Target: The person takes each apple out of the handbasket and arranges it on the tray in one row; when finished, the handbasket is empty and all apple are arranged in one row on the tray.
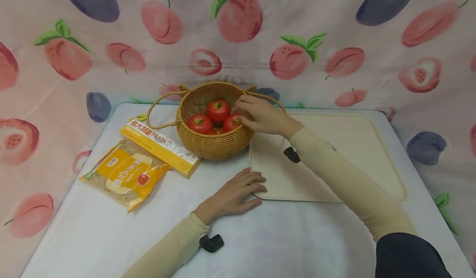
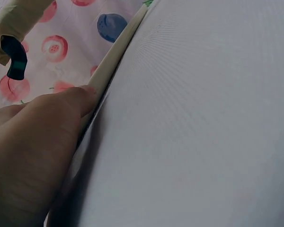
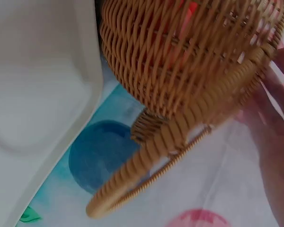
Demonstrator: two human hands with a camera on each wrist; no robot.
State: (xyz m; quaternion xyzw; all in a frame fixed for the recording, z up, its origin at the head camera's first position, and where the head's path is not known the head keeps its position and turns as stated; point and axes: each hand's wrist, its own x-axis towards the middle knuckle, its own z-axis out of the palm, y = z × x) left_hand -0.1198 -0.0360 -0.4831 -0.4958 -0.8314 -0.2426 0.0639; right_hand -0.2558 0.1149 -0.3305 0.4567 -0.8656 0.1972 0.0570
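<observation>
Our right grip [image 1: 263, 115], nearer than our loose-fingered left grip [image 1: 235, 193], has the rightmost tomato [image 1: 230, 123] inside the basket [image 1: 213, 146] at 9 o'clock in head view, pinched or not we can't tell.

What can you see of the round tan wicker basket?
The round tan wicker basket stands upright on the white cloth-covered table, left of the cream rectangular tray, its woven bowl open on top. Two looped handles spread sideways, and pointed ears rise at the rim. At least three shiny red round tomatoes lie inside. The right hand reaches over the right rim; whether it touches the basket is unclear.
</observation>
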